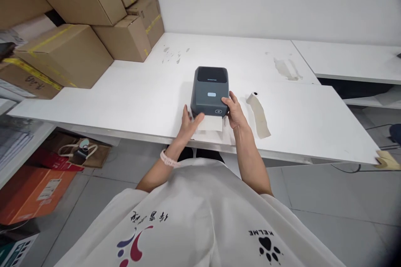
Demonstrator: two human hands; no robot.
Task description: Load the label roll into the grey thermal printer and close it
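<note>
A dark grey label printer [210, 87] with a black window sits on the white table in front of me. A strip of white label paper [210, 124] sticks out of its front slot. My right hand [234, 112] grips the printer's right front corner, thumb on top and fingers at the side. My left hand [190, 124] is at the left front corner, thumb and fingers apart, the thumb close to the paper's left edge. Whether the left fingers touch the casing I cannot tell. To the right lies a small paper roll [259, 117] with its strip unrolled.
Cardboard boxes [70, 52] are stacked at the table's left end, against the white wall. The white table [150, 104] has its front edge just before my body. An orange box [37, 194] and a paper bag [97, 155] are low on the left.
</note>
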